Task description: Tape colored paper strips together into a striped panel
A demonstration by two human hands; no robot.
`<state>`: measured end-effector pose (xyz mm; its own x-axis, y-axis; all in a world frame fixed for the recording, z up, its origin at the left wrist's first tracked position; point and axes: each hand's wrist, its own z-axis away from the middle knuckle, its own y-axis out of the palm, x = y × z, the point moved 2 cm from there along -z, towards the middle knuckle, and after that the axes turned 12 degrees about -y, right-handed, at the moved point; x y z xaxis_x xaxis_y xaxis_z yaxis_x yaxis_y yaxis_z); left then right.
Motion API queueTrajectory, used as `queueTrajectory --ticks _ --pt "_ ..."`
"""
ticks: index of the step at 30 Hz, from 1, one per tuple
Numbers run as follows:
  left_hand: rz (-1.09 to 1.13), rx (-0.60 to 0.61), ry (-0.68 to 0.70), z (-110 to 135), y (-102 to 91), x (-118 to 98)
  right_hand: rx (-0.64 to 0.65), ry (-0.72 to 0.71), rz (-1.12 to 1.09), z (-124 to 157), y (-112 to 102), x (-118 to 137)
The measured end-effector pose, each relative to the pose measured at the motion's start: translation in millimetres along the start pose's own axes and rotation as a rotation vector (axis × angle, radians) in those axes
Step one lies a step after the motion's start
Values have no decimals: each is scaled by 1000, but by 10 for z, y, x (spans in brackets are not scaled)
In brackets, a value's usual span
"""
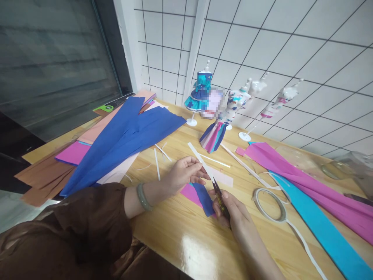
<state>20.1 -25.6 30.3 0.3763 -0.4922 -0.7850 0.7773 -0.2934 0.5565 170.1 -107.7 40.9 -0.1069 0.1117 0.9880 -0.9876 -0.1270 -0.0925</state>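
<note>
My left hand (184, 174) pinches a narrow white strip (197, 154) that slants up and away from its fingertips. A green bangle (143, 197) circles that wrist. My right hand (230, 212) is closed round small dark scissors (219, 196), whose tips point at the strip near my left fingers. Under both hands a small pink and blue paper piece (201, 197) lies on the wooden table (186, 241), next to a pale pink rectangle (223, 177).
Large blue crepe sheets (128, 138) over pink, magenta and brown ones cover the left. Magenta (305, 175) and cyan (320, 229) sheets lie right, beside a white tape roll (269, 204). Three small dress forms (201, 93) stand at the back by the tiled wall.
</note>
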Motion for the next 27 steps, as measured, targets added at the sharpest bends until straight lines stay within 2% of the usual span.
queueTrajectory --ticks 11,27 --pt "-18 25 -22 11 20 12 8 -19 -8 2 10 -13" --pt "-70 20 -16 24 34 18 8 -88 129 -4 13 48"
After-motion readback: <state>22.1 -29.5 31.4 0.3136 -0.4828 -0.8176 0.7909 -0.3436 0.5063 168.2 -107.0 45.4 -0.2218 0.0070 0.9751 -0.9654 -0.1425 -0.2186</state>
